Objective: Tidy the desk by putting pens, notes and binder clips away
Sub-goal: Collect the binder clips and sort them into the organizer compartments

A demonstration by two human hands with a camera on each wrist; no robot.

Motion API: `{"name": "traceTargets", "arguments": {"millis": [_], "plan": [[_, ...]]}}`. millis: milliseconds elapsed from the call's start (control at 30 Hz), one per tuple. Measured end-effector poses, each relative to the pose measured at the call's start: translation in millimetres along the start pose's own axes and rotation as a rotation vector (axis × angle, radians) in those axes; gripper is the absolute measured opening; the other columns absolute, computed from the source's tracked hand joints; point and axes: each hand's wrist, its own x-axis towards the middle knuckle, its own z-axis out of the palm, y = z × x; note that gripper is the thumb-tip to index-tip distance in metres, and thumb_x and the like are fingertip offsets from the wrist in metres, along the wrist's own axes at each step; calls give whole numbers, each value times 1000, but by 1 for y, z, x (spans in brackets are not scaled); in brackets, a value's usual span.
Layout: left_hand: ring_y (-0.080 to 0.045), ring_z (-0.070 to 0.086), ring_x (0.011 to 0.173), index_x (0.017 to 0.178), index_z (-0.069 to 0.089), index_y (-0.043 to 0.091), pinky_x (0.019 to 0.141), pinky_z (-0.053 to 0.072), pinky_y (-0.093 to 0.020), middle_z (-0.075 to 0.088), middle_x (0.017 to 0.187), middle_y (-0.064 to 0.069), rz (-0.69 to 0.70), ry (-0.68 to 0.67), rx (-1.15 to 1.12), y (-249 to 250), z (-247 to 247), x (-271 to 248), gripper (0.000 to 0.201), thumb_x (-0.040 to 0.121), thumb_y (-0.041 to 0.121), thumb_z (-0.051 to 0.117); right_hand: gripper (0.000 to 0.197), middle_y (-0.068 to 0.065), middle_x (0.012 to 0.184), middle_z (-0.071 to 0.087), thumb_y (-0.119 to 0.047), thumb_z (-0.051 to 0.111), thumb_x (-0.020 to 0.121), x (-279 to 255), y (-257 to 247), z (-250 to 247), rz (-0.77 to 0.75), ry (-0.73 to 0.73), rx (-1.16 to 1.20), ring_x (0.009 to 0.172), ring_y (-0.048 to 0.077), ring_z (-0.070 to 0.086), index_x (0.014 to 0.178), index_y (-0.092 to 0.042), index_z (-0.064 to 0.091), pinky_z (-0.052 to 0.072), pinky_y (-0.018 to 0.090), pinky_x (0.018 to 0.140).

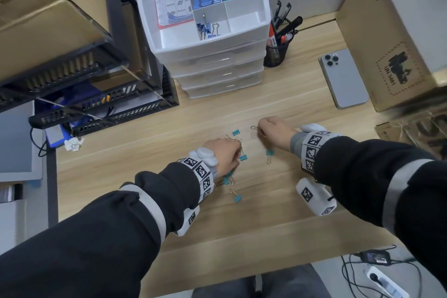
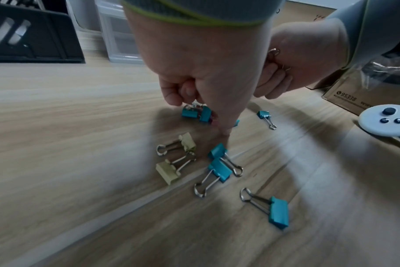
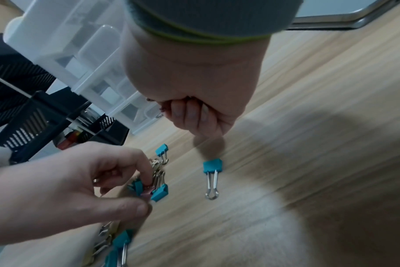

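Several small teal binder clips [image 2: 219,169] and two beige ones [image 2: 187,144] lie scattered on the wooden desk [image 1: 242,225]. My left hand [image 1: 238,152] reaches down among them and pinches a bunch of teal clips [image 3: 159,192] between thumb and fingers. My right hand [image 1: 260,132] hovers just to the right as a closed fist, with the wire loops of clips [image 2: 274,52] sticking out of it. One teal clip [image 3: 212,167] lies alone below the right fist. Another teal clip [image 1: 237,198] lies near my left wrist.
A white drawer unit [image 1: 217,60] stands at the back, its top tray holding notes, large blue and teal clips and a few small ones. Beside it are a mesh pen cup [image 1: 278,48], a phone [image 1: 343,77], cardboard boxes [image 1: 387,31] and, left, black paper trays [image 1: 84,84].
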Motion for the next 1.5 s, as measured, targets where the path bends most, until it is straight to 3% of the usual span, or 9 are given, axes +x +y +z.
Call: {"name": "traceTargets", "arguments": {"millis": [167, 333, 500, 700, 867, 1000, 1100, 1267, 1500], "plan": [[-25, 61, 85, 85, 52, 26, 66, 46, -32, 65, 94, 1, 2, 13, 66, 3, 4, 2, 15, 90, 39, 58, 27, 5, 59, 50, -9, 39, 95, -2, 3, -3, 38, -12, 115, 50, 17, 42, 76, -4, 58, 31, 14, 34], [-27, 60, 75, 77, 54, 22, 58, 44, -30, 63, 81, 1, -15, -63, 2, 4, 5, -2, 15, 85, 34, 57, 19, 4, 58, 46, -10, 41, 83, 0, 0, 1, 68, -77, 156, 40, 10, 38, 77, -6, 59, 29, 16, 38], [-20, 58, 65, 72, 47, 28, 55, 46, -31, 61, 72, 7, -136, -7, -77, 2, 9, -12, 37, 78, 63, 58, 43, 2, 46, 41, -32, 49, 97, 8, 1, 9, 126, -112, 349, 36, 15, 29, 58, -14, 47, 23, 20, 41], [-9, 41, 51, 58, 55, 22, 49, 30, -24, 73, 110, 10, -232, 14, 31, 9, 0, -22, 33, 86, 39, 59, 36, 1, 52, 43, -23, 56, 101, 10, 5, 16, 142, -241, 460, 37, 12, 30, 68, -12, 50, 20, 18, 36], [-11, 46, 51, 68, 56, 24, 47, 29, -22, 55, 71, 12, -342, -41, -9, 18, -2, -25, 18, 79, 38, 59, 11, 10, 64, 63, -6, 54, 100, 14, 11, 24, 185, -265, 478, 42, 14, 42, 93, -1, 61, 28, 19, 36], [-21, 56, 60, 69, 57, 15, 54, 38, -25, 59, 69, -1, -383, -106, 91, 19, 0, -24, 32, 88, 36, 44, 14, 3, 68, 58, -11, 52, 101, 14, 7, 31, 56, -203, 211, 47, 12, 48, 99, -5, 65, 38, 21, 42], [-21, 53, 57, 65, 55, 15, 52, 36, -26, 57, 67, -2, -401, -77, 17, 13, 4, -25, 33, 89, 34, 42, 19, 0, 79, 69, -20, 57, 96, 13, 2, 37, -153, -103, -144, 74, 20, 64, 92, -9, 72, 50, 29, 70], [-27, 53, 59, 66, 56, 14, 49, 29, -31, 57, 66, -6, -379, 36, -101, -2, 10, -40, 40, 92, 37, 36, 15, -19, 68, 49, -28, 67, 86, 14, -7, 56, -406, -56, -615, 78, 11, 52, 100, -25, 70, 34, 22, 58], [-26, 62, 71, 86, 69, 14, 60, 45, -33, 68, 78, -5, -292, 42, -247, -29, 19, -53, 39, 102, 35, 42, 12, -4, 95, 69, -28, 57, 90, 24, -9, 70, -469, -50, -909, 85, 23, 64, 100, -26, 63, 42, 29, 64]]}}
